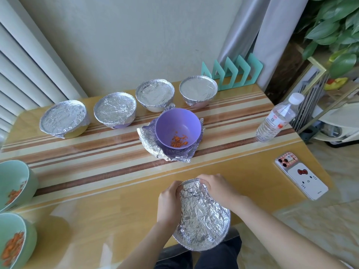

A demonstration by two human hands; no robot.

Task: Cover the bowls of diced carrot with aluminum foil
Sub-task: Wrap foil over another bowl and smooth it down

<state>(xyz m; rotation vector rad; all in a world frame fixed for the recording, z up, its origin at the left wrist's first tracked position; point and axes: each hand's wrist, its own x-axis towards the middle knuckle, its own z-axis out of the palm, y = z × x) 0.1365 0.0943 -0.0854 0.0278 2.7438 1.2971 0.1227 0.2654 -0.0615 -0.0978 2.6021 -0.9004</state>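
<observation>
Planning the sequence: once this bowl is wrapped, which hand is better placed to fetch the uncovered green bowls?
Left, probably. The left hand grips the foil-wrapped bowl on the side nearer the two green bowls at the left edge of the table; the right hand would have to reach across.

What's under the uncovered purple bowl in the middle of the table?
A crumpled sheet of aluminium foil lies under the open purple plastic bowl, sticking out around its base. The foil's middle and the striped wooden table below are hidden by the bowl.
</observation>
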